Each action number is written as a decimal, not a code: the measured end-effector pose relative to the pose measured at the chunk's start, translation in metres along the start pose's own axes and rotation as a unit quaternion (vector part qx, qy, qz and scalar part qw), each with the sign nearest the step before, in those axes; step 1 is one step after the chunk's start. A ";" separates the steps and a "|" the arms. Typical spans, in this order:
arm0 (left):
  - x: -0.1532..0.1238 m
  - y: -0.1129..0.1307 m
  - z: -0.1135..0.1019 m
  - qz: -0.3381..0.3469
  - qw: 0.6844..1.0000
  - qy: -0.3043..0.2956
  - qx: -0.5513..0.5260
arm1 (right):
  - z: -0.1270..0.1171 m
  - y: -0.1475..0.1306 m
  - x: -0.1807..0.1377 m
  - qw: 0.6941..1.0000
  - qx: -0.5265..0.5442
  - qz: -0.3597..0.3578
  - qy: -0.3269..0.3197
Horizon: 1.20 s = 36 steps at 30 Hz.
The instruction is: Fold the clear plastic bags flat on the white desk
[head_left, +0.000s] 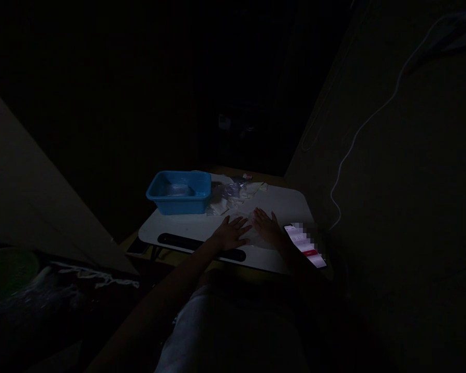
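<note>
Both my hands lie palm down near the middle of a small white table (291, 203). My left hand (231, 234) is open, its fingers spread and pointing right. Beside it my right hand (267, 227) is also open, with the fingers stretched out forward and left. Under and between them is a thin, clear plastic sheet or bag (258, 238), hard to make out in the dim light. Beyond the hands, crumpled clear plastic packaging (233, 191) and pale pieces lie in a loose heap.
A blue plastic basin (183, 205) with something pale inside stands at the table's left. A lit phone (303, 246) lies at the right edge. A dark strip (178, 242) runs along the front edge. A white cable (353, 140) hangs down the right wall. The room is very dark.
</note>
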<state>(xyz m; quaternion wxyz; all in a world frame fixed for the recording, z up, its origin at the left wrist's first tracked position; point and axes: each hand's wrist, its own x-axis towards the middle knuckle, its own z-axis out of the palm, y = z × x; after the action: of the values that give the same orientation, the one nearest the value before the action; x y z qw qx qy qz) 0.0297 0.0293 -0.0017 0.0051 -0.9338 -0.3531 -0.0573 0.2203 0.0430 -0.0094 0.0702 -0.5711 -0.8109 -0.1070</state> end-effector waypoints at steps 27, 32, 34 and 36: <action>0.002 -0.007 0.014 -0.089 0.994 0.062 0.002 | -0.008 -0.003 -0.051 0.999 -0.001 0.040 0.002; 0.003 -0.004 0.013 -0.099 0.993 0.050 0.033 | -0.011 -0.005 -0.052 0.999 0.009 0.034 -0.001; 0.002 -0.003 0.012 -0.099 0.993 0.050 0.033 | -0.011 -0.004 -0.052 0.999 0.017 0.034 0.010; 0.001 -0.003 0.011 -0.102 0.992 0.064 0.027 | -0.009 -0.002 -0.051 0.998 0.032 0.040 0.026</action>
<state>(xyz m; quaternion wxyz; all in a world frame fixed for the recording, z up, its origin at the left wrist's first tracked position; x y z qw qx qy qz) 0.0300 0.0329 -0.0130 0.0474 -0.8868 -0.4470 -0.1076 0.2359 -0.0067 -0.0130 0.1141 -0.5974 -0.7883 -0.0930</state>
